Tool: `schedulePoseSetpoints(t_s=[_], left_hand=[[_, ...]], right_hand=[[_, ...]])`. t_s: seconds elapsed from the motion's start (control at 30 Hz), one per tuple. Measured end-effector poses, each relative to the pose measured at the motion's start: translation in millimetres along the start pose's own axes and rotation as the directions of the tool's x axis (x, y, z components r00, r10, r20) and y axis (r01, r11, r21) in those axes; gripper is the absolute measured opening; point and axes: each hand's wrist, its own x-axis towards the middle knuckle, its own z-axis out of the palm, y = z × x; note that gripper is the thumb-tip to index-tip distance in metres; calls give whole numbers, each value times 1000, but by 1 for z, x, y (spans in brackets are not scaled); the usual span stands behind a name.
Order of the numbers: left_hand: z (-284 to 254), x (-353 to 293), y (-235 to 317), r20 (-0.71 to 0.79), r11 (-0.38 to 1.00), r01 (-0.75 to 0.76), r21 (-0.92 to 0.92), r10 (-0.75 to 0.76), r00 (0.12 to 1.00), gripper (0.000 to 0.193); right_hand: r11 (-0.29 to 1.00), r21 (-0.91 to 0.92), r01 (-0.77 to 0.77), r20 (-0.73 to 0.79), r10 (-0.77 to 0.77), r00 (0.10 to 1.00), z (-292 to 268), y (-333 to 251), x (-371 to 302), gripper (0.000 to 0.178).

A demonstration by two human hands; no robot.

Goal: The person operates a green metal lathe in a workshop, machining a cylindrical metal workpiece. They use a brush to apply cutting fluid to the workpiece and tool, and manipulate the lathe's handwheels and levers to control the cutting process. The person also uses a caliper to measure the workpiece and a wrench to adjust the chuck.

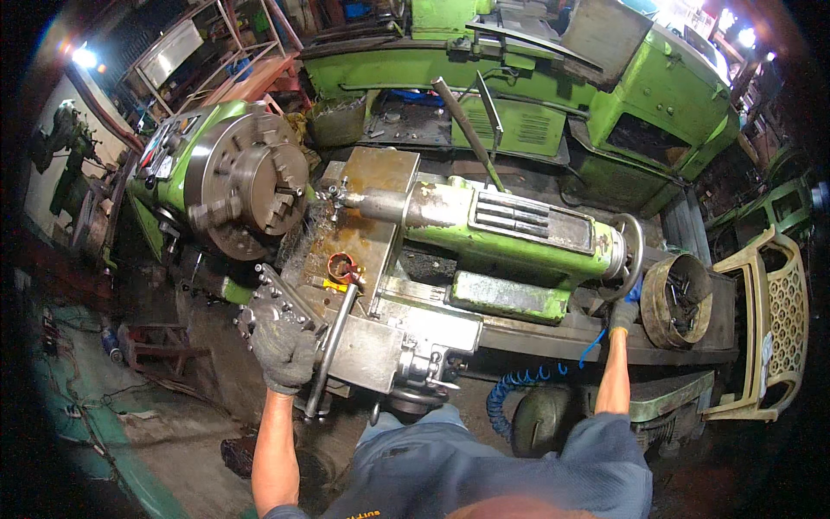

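My left hand (285, 356), in a dark grey work glove, is closed over the near end of a dark steel tool post (270, 303) studded with bolts. Beside it a long steel lever (332, 350) slants up from the lathe's carriage. My right hand (622, 315), also gloved, reaches out to the tailstock handwheel (634, 257). In it is a blue air gun (636, 290), partly hidden, with a blue coiled hose (510, 385) hanging below. The large chuck (259, 183) at left looks blurred at its rim. Facing it is the tailstock (510, 229).
A round metal bin of dark scraps (679, 294) stands right of the handwheel, near a beige plastic chair (774, 320). An orange-red cup (342, 268) sits on the carriage. Another green machine (519, 82) spans the back. A bar (467, 130) leans behind the tailstock.
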Motion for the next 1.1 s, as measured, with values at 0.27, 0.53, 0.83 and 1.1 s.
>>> schedulePoseSetpoints(t_s=[0.27, 0.53, 0.83, 1.1], left_hand=[[0, -13, 5, -15, 984, 165, 63, -165, 986, 10], [-14, -7, 11, 139, 958, 243, -153, -222, 965, 16], [-93, -54, -148, -54, 706, 573, -415, -648, 760, 18], [26, -312, -458, 287, 253, 756, 603, -954, 90, 62]], right_hand=[[886, -462, 23, 61, 5, 998, 21, 44, -14, 67], [853, -409, 325, 43, -338, 940, 48, 25, -32, 76], [721, -691, 50, -105, -168, 980, 20, -24, -131, 55], [686, -726, 49, -98, -174, 980, 22, -93, -361, 58]])
